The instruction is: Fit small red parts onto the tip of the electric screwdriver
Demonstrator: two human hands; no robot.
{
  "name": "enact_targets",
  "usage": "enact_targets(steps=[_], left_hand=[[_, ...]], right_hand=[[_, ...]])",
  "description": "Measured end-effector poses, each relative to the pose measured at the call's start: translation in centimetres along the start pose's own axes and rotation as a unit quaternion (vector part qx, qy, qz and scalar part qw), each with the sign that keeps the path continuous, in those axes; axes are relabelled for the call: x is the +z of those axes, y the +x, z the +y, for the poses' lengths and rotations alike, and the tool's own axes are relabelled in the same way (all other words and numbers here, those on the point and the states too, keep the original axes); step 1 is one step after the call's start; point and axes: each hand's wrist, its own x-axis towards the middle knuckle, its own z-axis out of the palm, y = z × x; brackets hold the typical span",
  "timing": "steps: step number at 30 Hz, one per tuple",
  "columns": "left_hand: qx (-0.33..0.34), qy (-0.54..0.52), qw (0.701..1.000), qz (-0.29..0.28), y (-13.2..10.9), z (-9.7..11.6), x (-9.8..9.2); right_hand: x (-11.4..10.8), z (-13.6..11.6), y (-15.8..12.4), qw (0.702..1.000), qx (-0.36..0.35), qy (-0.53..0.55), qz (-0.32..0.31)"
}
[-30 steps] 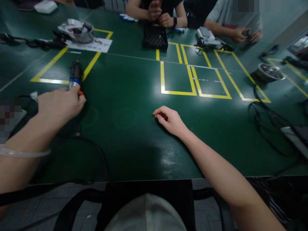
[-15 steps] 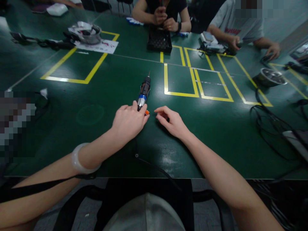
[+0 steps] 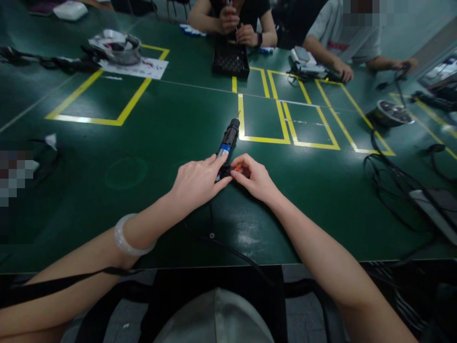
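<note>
A black electric screwdriver (image 3: 228,139) with a blue band and an orange switch lies on the green table (image 3: 160,143), its tip pointing away from me. My left hand (image 3: 198,181) is closed around its rear end. My right hand (image 3: 254,177) meets it from the right, fingertips pinching at the orange part of the tool. A black cable (image 3: 214,240) runs from the tool back over the table's near edge.
Yellow tape rectangles (image 3: 264,119) mark the table. A black tray (image 3: 230,60) sits at the far side before another person's hands (image 3: 235,28). A metal bowl (image 3: 119,46) on paper stands far left, a round fan part (image 3: 391,112) and cables (image 3: 396,176) at right.
My left hand carried the screwdriver from the left side of the table to the middle. My right hand has closed onto its rear end beside the left.
</note>
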Motion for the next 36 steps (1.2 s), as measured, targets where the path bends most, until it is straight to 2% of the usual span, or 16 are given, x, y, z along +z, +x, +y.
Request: enact_targets(steps=[4,12,19,23,27,36], left_hand=[[-0.003,-0.049,0.998,-0.029,0.0,-0.9,0.4],[-0.005,-0.089,0.994,-0.065,0.1,-1.4,0.6],[0.002,-0.091,0.994,-0.063,0.2,-1.5,0.8],[0.004,-0.088,0.994,-0.062,0.2,-1.5,0.9],[0.01,-0.087,0.995,-0.056,0.2,-1.6,1.1],[0.016,-0.096,0.994,-0.053,0.2,-1.7,1.1]], right_hand=[[-0.1,0.7,0.2,0.999,0.026,0.035,0.004],[-0.6,0.3,0.1,0.999,0.028,-0.027,0.009],[-0.5,-0.4,0.0,0.997,-0.047,-0.065,0.005],[0.0,-0.3,-0.2,0.997,-0.055,-0.061,-0.004],[0.4,-0.3,-0.2,0.991,-0.073,-0.107,-0.017],[-0.5,-0.8,-0.2,0.988,-0.096,-0.107,-0.056]])
